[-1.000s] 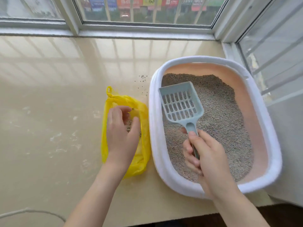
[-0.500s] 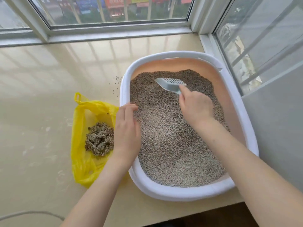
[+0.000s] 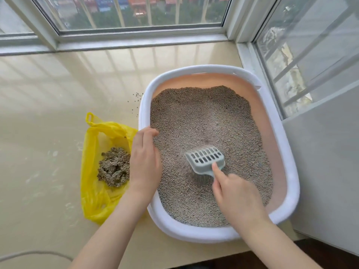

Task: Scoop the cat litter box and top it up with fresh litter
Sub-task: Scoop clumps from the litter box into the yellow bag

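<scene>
On the worktop (image 3: pixel 48 152) at the left lay an open yellow bag (image 3: pixel 91 171) holding a heap of clumped waste (image 3: pixel 114 169), just beside the litter box (image 3: pixel 287 171). The left hand (image 3: pixel 144 160) rested palm-down on the box's near-left rim, fingers loosely together and curled over the edge, clamped on nothing. Further right, the right hand (image 3: pixel 237 199) was closed around the handle of the grey slotted scoop (image 3: pixel 206 160), its blade tilted into the litter (image 3: pixel 204 117) near the middle of the box. A few grains (image 3: pixel 136 100) already lay scattered on the worktop; a hurried lift across the rim would likely spill more, or miss the bag's slack mouth.
</scene>
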{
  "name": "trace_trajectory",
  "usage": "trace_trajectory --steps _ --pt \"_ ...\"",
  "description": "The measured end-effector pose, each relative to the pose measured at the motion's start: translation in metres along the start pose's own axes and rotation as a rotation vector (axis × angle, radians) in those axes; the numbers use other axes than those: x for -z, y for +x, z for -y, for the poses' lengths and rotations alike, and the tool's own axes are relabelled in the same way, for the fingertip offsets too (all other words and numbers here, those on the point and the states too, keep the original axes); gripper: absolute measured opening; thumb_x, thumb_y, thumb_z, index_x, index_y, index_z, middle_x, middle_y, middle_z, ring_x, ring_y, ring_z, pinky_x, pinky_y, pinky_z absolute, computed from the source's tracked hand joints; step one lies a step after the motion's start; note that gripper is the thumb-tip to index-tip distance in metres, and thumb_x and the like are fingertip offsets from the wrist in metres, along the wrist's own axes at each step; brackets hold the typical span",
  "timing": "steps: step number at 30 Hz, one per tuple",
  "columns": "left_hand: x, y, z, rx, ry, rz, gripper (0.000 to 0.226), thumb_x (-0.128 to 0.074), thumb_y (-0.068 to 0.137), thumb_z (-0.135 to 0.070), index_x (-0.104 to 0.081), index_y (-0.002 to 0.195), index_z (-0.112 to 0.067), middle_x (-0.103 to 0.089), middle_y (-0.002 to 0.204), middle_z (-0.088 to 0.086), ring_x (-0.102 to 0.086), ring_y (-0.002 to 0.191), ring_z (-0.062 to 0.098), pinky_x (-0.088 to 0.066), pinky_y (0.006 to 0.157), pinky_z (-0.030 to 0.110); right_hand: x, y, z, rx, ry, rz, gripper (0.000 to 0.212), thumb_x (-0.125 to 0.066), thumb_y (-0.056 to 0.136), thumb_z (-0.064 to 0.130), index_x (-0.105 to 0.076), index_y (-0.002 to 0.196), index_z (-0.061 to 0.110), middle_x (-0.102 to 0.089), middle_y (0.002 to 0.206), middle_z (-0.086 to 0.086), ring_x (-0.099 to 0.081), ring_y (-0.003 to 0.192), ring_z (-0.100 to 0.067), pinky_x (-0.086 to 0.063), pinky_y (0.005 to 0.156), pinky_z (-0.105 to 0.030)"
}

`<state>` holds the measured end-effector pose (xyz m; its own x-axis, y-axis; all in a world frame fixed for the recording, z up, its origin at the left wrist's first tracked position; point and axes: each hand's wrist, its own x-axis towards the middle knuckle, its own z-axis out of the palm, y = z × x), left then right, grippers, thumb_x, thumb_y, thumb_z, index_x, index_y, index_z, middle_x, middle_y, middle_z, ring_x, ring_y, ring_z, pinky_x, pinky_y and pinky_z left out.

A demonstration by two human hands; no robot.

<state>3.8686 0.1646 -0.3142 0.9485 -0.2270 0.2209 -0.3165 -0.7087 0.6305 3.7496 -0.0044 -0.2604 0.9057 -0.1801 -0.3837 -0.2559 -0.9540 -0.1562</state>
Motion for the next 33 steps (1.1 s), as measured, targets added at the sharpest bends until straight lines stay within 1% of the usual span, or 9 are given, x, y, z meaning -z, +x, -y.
trace_trajectory --steps 4,10,15,18,22,27,29,31,33 --pt "0.000 -0.001 0.000 -0.007 -0.009 -0.008 0.035 -0.033 0.082 0.000 -0.053 0.111 -0.002 -0.052 0.111 0.014 -0.047 0.110 0.027 -0.035 0.101 0.030 0.023 -0.019 -0.007 -0.088 0.001 0.050 0.044 -0.033 0.099 0.036 -0.041 0.143 0.035 -0.069 0.097 0.001 -0.064 0.091 -0.021 -0.043 0.069 -0.032" --pt "0.002 -0.002 -0.001 0.019 -0.023 0.002 0.037 -0.036 0.079 0.005 -0.053 0.111 -0.001 -0.053 0.112 0.014 -0.047 0.109 0.027 -0.036 0.101 0.032 0.041 0.057 0.012 0.015 0.246 -0.307 0.036 -0.043 0.098 0.028 -0.060 0.129 0.023 -0.073 0.089 0.002 -0.060 0.070 -0.015 -0.041 0.056 -0.028" --pt "0.004 -0.003 -0.003 0.002 -0.031 0.004 0.035 -0.036 0.080 0.006 -0.053 0.110 0.000 -0.052 0.111 0.015 -0.048 0.109 0.027 -0.036 0.099 0.030 0.007 0.100 0.029 0.165 0.140 -0.209 0.039 -0.035 0.102 0.029 -0.052 0.137 0.022 -0.067 0.092 0.007 -0.053 0.068 -0.007 -0.031 0.047 -0.017" --pt "0.005 -0.003 -0.004 0.011 -0.024 0.003 0.033 -0.036 0.082 0.006 -0.053 0.110 0.001 -0.052 0.112 0.016 -0.049 0.109 0.028 -0.037 0.100 0.032 -0.014 0.067 0.017 0.319 0.104 -0.143 0.038 -0.039 0.101 0.031 -0.052 0.137 0.026 -0.057 0.078 0.007 -0.052 0.064 -0.010 -0.032 0.048 -0.018" --pt "0.004 -0.003 -0.005 0.013 -0.012 0.015 0.035 -0.037 0.081 0.008 -0.053 0.112 0.000 -0.051 0.113 0.016 -0.049 0.110 0.029 -0.038 0.101 0.036 -0.019 0.014 -0.031 0.430 0.040 -0.094 0.036 -0.047 0.091 0.035 -0.067 0.120 0.028 -0.051 0.058 0.007 -0.047 0.043 -0.011 -0.027 0.038 -0.019" --pt "0.003 -0.003 -0.005 0.016 0.008 0.009 0.034 -0.038 0.081 0.009 -0.053 0.110 0.001 -0.052 0.110 0.016 -0.048 0.106 0.030 -0.037 0.097 0.033 0.009 -0.026 -0.085 0.463 -0.058 -0.089 0.036 -0.047 0.078 0.039 -0.076 0.099 0.033 -0.047 0.051 0.008 -0.048 0.038 -0.012 -0.032 0.033 -0.020" --pt "0.002 -0.003 -0.006 0.026 0.014 0.007 0.034 -0.041 0.081 0.013 -0.053 0.110 0.001 -0.052 0.110 0.016 -0.048 0.106 0.030 -0.037 0.096 0.032 0.027 -0.027 -0.092 0.451 -0.102 -0.119 0.024 -0.061 0.077 0.033 -0.077 0.095 0.032 -0.049 0.050 0.007 -0.050 0.039 -0.013 -0.035 0.032 -0.024" --pt "0.001 -0.002 -0.005 0.022 0.013 0.000 0.034 -0.041 0.081 0.013 -0.053 0.110 0.000 -0.052 0.110 0.016 -0.048 0.106 0.030 -0.036 0.096 0.032 0.046 -0.012 -0.092 0.360 -0.091 -0.147 0.027 -0.077 0.073 0.024 -0.076 0.100 0.031 -0.053 0.053 0.005 -0.052 0.042 -0.016 -0.037 0.033 -0.029" --pt "0.001 -0.002 -0.004 0.010 0.010 -0.002 0.034 -0.041 0.081 0.013 -0.053 0.110 0.000 -0.052 0.110 0.015 -0.047 0.106 0.030 -0.036 0.097 0.032 0.061 0.018 -0.080 0.223 -0.056 -0.207 0.029 -0.069 0.083 0.026 -0.071 0.112 0.033 -0.061 0.064 0.002 -0.055 0.055 -0.018 -0.039 0.043 -0.027"
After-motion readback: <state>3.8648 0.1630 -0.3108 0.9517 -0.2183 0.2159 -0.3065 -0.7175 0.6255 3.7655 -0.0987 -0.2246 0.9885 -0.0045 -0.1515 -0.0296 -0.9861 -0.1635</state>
